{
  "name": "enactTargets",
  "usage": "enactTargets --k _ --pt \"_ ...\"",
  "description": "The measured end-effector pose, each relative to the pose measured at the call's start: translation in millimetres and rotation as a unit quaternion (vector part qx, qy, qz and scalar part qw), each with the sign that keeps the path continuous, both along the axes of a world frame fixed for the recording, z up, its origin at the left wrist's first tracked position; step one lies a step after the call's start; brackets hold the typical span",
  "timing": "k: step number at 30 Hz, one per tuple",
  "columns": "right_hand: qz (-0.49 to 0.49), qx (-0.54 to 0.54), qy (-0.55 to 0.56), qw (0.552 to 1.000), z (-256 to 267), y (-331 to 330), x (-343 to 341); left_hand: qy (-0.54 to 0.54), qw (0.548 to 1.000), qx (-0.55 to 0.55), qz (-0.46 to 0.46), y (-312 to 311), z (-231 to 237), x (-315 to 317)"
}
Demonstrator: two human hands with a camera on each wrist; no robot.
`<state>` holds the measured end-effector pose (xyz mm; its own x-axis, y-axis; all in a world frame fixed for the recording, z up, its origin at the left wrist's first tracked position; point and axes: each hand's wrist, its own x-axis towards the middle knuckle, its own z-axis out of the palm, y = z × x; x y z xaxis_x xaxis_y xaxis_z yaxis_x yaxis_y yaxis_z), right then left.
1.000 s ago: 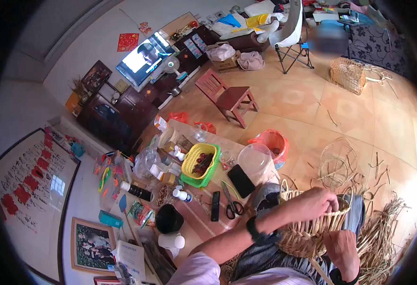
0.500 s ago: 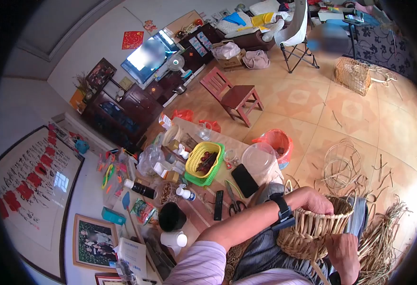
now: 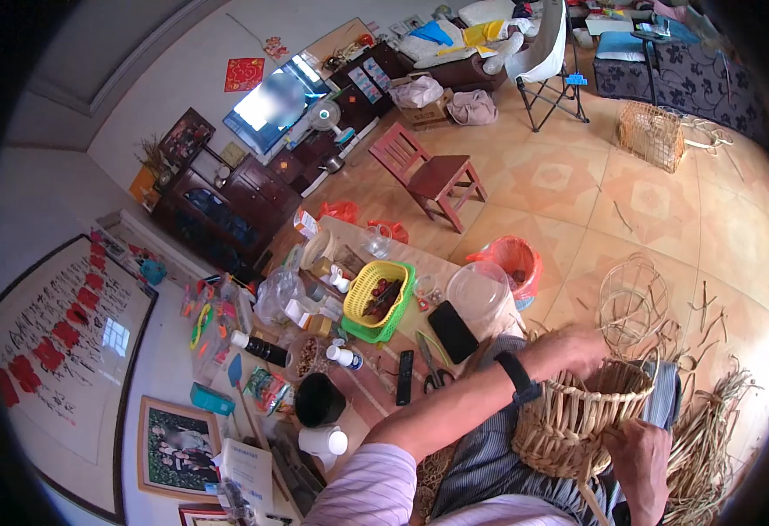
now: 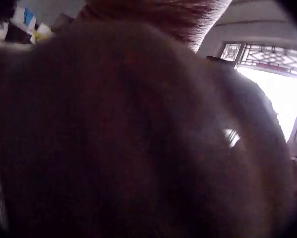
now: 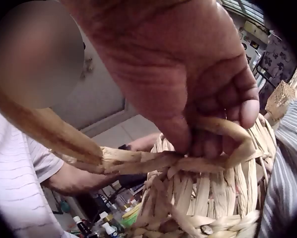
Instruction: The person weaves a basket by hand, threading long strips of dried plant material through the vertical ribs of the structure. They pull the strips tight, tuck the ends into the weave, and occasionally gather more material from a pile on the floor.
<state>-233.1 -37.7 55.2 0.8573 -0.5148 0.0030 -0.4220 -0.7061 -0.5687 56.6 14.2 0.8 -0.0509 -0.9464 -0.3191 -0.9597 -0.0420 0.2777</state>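
A woven basket [image 3: 559,430] of pale dried plant strips rests on the person's lap in the head view, with thin loops standing at its rim. The left hand [image 3: 581,351], blurred, is over the basket's far rim; its fingertips are hidden. Only the dark back of that hand fills the left wrist view. At the basket's near right side is the right hand [image 3: 638,460]. In the right wrist view its thumb and fingers pinch a flat plant strip [image 5: 64,134], which bends against the basket wall [image 5: 198,193] and runs off to the left.
On the table to the left are scissors [image 3: 439,379], a black phone [image 3: 453,332], a remote [image 3: 404,379], a yellow basket [image 3: 362,291] and several bottles. Bundled dried strips [image 3: 708,447] lie on the floor at right. A lined bin [image 3: 524,263] stands beyond the table.
The left hand reached down inside the basket half a second ago and is now raised over its far rim. The right hand stays at the basket's side, shifted slightly.
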Motion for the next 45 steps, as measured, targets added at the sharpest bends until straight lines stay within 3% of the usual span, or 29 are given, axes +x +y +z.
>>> enactTargets --k 1,4,7,9,10,11,12,15,18,24,27,30,33,36,39,45 --pt "0.009 0.009 -0.001 1.000 -1 -1 -2 -0.112 0.992 -0.062 0.023 5 -6 12" --pt "0.007 0.071 -0.042 0.997 -6 -3 -6 -0.240 0.946 -0.173 0.135 10 3 34" --pt "-0.037 0.182 -0.133 0.974 -7 9 -7 -0.286 0.921 -0.150 0.216 -2 13 40" --pt "-0.078 0.226 -0.177 0.955 -8 18 -7 -0.149 0.933 -0.320 0.075 22 27 26" --pt "-0.073 0.230 -0.176 0.954 -13 17 -9 0.002 0.973 -0.223 0.058 17 39 15" --pt "-0.067 0.235 -0.175 0.954 -21 15 -11 0.148 0.980 -0.113 0.069 12 51 5" --pt "-0.059 0.239 -0.173 0.954 -25 14 -12 0.353 0.908 0.187 0.128 -8 59 -6" --pt "-0.082 0.268 -0.164 0.946 -26 16 -8 0.387 0.885 0.250 -0.063 -24 31 -35" --pt "-0.091 0.272 -0.163 0.944 -28 16 -9 0.486 0.832 0.268 -0.015 -18 39 -29" --pt "-0.089 0.272 -0.165 0.944 -29 19 -10 0.425 0.867 0.257 -0.035 -18 -3 -31" --pt "-0.072 0.259 -0.184 0.945 -29 23 -11 0.457 0.847 0.272 0.005 -15 -16 -33" --pt "-0.064 0.262 -0.189 0.944 -31 25 -12 0.358 0.904 0.232 0.000 -14 12 -36" --pt "-0.054 0.258 -0.203 0.943 -39 25 -15 0.294 0.929 0.223 -0.015 -17 -15 -39" --pt "-0.021 0.237 -0.204 0.950 -28 25 -13 0.273 0.939 0.205 0.045 -16 -42 -42" --pt "-0.019 0.186 -0.227 0.956 -33 27 -11 0.227 0.960 0.160 -0.007 -19 -56 -40" --pt "-0.013 0.206 -0.202 0.957 -30 21 -9 0.212 0.976 0.041 0.040 -13 -73 -40"
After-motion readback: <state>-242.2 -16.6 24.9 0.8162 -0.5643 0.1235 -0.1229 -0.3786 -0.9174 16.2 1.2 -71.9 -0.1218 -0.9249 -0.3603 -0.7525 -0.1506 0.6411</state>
